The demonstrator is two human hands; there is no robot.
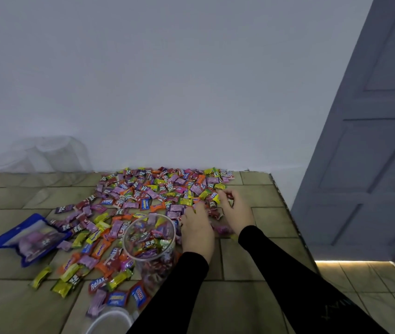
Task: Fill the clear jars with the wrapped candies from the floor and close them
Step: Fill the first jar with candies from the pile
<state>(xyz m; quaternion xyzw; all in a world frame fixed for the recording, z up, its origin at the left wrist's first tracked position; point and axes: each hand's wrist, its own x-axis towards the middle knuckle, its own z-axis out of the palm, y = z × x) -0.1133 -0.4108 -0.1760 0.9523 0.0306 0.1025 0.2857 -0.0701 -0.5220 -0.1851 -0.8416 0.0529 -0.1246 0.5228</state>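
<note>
At far left we record a crumpled clear plastic bag [44, 154] against the white wall [167, 80], and below it a blue-edged pouch [29, 238] lying flat on the tiled floor [252, 259], some sweets inside. Next we list the wrapped candies [143, 196], a broad scatter from the wall's foot down to the near edge of the view. Among them stands one clear jar [149, 239], open-topped and part filled. A white lid [109, 320] lies near the bottom edge, below the jar. Just right of the jar we note our left hand [197, 230], palm down, fingers curled into the candies; what it grips we cannot tell. Our right hand [236, 210] sits beside it, fingers bent around a dark-wrapped sweet. Black sleeves [276, 266] cover both arms. At far right, a grey panelled door [370, 141].
</note>
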